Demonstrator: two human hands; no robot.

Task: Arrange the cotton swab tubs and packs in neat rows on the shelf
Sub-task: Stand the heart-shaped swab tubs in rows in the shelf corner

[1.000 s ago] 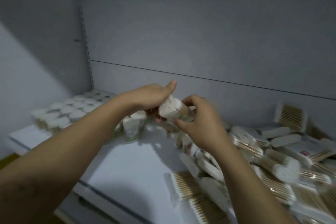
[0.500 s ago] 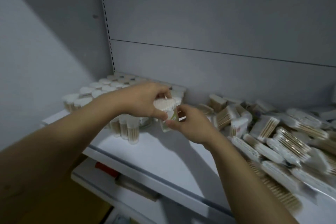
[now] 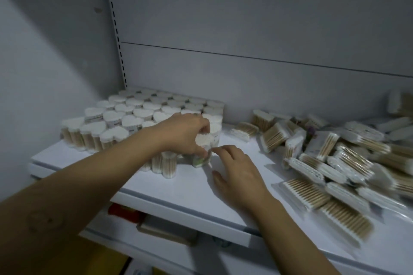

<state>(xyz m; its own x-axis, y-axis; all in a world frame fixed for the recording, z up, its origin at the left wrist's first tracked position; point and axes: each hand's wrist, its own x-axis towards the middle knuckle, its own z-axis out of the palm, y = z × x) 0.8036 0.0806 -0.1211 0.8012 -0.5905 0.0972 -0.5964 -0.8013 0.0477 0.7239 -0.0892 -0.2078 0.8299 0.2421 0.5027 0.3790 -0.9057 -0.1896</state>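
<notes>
Heart-shaped clear tubs of cotton swabs (image 3: 125, 116) stand in tight rows at the back left of the white shelf (image 3: 192, 194). My left hand (image 3: 183, 134) grips one tub (image 3: 203, 149) from above, upright on the shelf at the front right edge of those rows. My right hand (image 3: 237, 172) hovers just right of that tub with relaxed fingers, fingertips close to it, holding nothing. Flat packs of swabs (image 3: 330, 163) lie in a loose heap on the right.
The grey back panel (image 3: 245, 29) and left side wall enclose the shelf. A slotted upright (image 3: 116, 35) runs up the back left corner. Below the shelf's front edge a lower shelf holds a red item (image 3: 123, 210) and a flat box (image 3: 165, 227).
My left hand has carried the tub down and left to the shelf beside the rows. My right hand has let go of it and opened. The view has dropped and shifted.
</notes>
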